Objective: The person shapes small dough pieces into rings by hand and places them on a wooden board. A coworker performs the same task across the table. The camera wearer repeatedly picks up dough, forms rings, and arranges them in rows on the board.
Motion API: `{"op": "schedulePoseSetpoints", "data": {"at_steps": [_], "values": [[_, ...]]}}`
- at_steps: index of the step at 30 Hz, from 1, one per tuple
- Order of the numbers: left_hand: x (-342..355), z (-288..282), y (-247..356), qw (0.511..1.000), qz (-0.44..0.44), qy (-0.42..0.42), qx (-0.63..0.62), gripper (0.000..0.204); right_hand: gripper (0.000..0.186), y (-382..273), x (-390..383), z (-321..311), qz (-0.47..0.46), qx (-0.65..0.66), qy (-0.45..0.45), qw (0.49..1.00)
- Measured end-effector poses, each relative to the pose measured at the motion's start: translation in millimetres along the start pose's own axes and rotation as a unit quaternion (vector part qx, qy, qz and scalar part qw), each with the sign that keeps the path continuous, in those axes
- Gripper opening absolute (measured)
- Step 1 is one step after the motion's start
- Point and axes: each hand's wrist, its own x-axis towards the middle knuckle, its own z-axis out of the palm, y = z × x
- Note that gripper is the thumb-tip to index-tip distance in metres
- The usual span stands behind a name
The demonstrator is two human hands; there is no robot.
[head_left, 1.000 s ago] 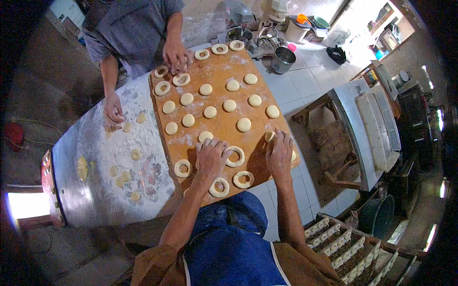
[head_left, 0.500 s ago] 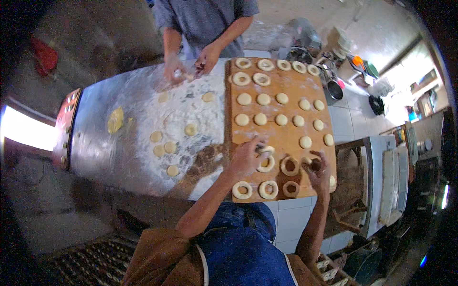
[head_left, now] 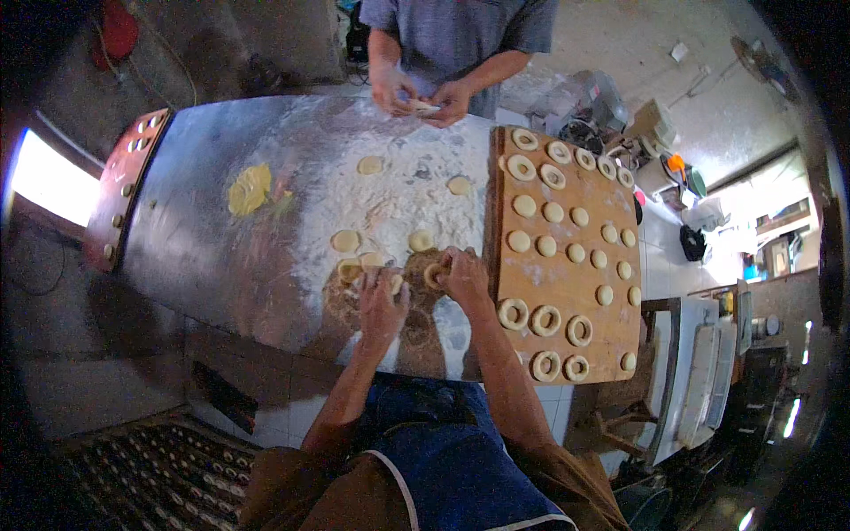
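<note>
My left hand is low over the floured half of the steel table, fingers closed on a small pale dough piece. Just right of it, my right hand has curled fingers on another dough piece, partly hidden by them. Loose dough rounds lie in the flour around both hands. To the right is a wooden board, carrying several rows of dough rounds and rings.
Across the table a co-worker works dough with both hands. A narrow board stands at the far left, racks of rings lower left. A yellow lump lies on the steel; pots and a side bench are to the right.
My view has swung left. Both my hands have left the wooden board for the floured steel, each now on dough. The co-worker's hands have come together around dough.
</note>
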Motion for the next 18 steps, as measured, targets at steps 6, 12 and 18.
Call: {"op": "schedulePoseSetpoints", "data": {"at_steps": [6,12,18], "values": [[-6.0,14.0,-12.4,0.956,-0.095,-0.064,-0.271,0.033,0.026,-31.3,-21.7,-22.1,0.048,0.298,-0.044,0.952],[3.3,-2.2,-22.2,0.918,-0.075,-0.085,-0.379,0.021,0.038,-84.8,-32.2,-46.0,0.080,0.425,0.025,0.901],[11.8,-10.8,-24.6,0.851,-0.168,-0.044,-0.496,0.019,0.040,-108.7,-33.9,-54.1,0.094,0.442,-0.045,0.891]]}}
